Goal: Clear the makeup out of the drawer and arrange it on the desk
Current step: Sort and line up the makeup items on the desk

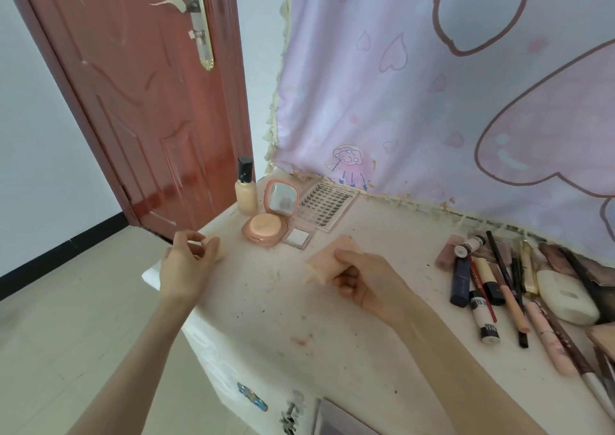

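Note:
My right hand [362,283] grips a peach, wedge-shaped makeup sponge [321,261] just above the middle of the white desk [299,318]. My left hand [184,265] hovers over the desk's left corner with fingers loosely curled, nothing visible in it. At the back left stand a foundation bottle [246,188], an open peach compact with mirror [269,225], a lash tray [324,208] and a small clear palette [298,236]. On the right lies a pile of lip tubes and pencils [489,285] and a cream case [565,296]. A drawer's edge [336,418] shows at the bottom.
A red-brown door [139,101] stands open left of the desk, with tiled floor [66,318] below. A pink cartoon-print cloth [432,85] hangs behind the desk. Stickers and a metal handle [293,411] sit on the desk front.

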`<action>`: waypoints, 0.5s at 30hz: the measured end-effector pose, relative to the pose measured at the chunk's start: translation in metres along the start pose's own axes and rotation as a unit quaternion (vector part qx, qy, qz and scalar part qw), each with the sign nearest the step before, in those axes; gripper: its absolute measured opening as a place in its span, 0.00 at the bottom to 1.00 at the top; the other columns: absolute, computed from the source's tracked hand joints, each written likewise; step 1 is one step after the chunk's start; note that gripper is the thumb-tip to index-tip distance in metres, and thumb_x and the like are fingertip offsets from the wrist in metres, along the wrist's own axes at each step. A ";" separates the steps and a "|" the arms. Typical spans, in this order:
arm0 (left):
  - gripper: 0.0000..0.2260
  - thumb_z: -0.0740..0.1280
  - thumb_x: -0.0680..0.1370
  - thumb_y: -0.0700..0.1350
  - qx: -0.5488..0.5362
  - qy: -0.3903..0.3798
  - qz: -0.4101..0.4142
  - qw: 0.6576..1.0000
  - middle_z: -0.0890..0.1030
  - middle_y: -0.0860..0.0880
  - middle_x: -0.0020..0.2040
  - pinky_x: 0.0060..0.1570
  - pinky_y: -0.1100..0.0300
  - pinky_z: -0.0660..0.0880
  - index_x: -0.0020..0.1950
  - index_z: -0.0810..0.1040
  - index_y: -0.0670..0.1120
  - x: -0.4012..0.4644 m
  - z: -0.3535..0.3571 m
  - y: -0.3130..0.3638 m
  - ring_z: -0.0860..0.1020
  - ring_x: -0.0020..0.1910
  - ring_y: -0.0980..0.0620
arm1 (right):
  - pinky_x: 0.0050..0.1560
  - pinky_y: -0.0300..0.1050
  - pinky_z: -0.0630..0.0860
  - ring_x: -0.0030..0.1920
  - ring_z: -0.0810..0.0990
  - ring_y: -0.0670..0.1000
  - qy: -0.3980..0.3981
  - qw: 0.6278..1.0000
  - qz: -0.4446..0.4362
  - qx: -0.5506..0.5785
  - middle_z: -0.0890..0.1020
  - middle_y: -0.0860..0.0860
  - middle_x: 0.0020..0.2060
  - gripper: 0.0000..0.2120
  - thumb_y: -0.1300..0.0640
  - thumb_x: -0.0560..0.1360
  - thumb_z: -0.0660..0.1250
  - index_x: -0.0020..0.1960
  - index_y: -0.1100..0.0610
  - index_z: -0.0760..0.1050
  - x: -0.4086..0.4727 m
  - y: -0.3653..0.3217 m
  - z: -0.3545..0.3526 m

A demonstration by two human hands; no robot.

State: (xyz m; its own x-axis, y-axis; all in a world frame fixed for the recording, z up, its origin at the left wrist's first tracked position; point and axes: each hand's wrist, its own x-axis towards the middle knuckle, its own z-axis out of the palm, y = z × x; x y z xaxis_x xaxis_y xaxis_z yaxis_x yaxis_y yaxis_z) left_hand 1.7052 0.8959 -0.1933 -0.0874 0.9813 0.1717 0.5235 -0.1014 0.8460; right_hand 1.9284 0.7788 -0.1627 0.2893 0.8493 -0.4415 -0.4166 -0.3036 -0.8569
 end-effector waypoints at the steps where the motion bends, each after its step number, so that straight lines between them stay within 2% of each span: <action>1: 0.10 0.65 0.76 0.49 0.010 -0.003 0.005 1.000 0.74 0.51 0.38 0.45 0.54 0.67 0.52 0.70 0.44 0.006 0.002 -0.002 0.73 0.51 0.43 | 0.19 0.36 0.62 0.20 0.71 0.47 0.016 1.000 -0.007 -0.017 0.74 0.53 0.23 0.05 0.64 0.76 0.63 0.41 0.62 0.71 0.007 -0.005 -0.002; 5: 0.11 0.63 0.77 0.50 0.062 0.000 0.022 0.998 0.75 0.50 0.41 0.49 0.53 0.67 0.51 0.70 0.43 0.025 0.013 -0.003 0.69 0.54 0.44 | 0.19 0.36 0.64 0.22 0.70 0.48 0.111 0.987 -0.049 -0.105 0.74 0.56 0.28 0.06 0.64 0.75 0.65 0.40 0.63 0.72 0.040 -0.029 -0.022; 7: 0.12 0.61 0.78 0.51 0.084 -0.001 0.020 0.996 0.75 0.48 0.43 0.53 0.50 0.68 0.52 0.72 0.42 0.033 0.017 -0.002 0.69 0.56 0.42 | 0.19 0.35 0.64 0.24 0.70 0.49 0.153 0.978 -0.066 -0.130 0.75 0.57 0.30 0.05 0.62 0.75 0.66 0.43 0.64 0.74 0.059 -0.041 -0.032; 10: 0.13 0.60 0.78 0.50 0.091 -0.005 0.021 0.996 0.75 0.48 0.43 0.57 0.47 0.68 0.52 0.74 0.41 0.040 0.021 0.000 0.70 0.56 0.39 | 0.20 0.37 0.68 0.26 0.73 0.51 0.205 0.965 -0.082 -0.138 0.77 0.58 0.33 0.10 0.58 0.73 0.69 0.48 0.64 0.74 0.090 -0.052 -0.043; 13: 0.13 0.61 0.77 0.48 0.098 -0.002 0.030 0.995 0.77 0.43 0.52 0.60 0.47 0.67 0.55 0.75 0.40 0.043 0.022 -0.002 0.69 0.57 0.40 | 0.33 0.46 0.76 0.28 0.75 0.53 0.241 0.951 -0.106 -0.164 0.79 0.59 0.37 0.12 0.54 0.69 0.72 0.41 0.61 0.73 0.115 -0.059 -0.048; 15: 0.14 0.64 0.76 0.46 0.097 -0.022 0.042 0.994 0.73 0.43 0.58 0.63 0.48 0.65 0.60 0.74 0.42 0.042 0.021 -0.006 0.67 0.61 0.42 | 0.39 0.50 0.79 0.30 0.78 0.55 0.244 0.947 -0.118 -0.173 0.81 0.59 0.38 0.16 0.52 0.62 0.75 0.43 0.61 0.75 0.133 -0.060 -0.057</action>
State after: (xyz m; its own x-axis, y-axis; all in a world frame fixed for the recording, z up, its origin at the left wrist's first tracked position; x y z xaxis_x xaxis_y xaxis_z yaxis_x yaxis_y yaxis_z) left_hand 1.7159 0.9412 -0.2021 -0.0021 0.9772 0.2124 0.6812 -0.1541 0.7157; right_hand 2.0413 0.8855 -0.1852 0.7377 0.6367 -0.2245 -0.0074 -0.3248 -0.9457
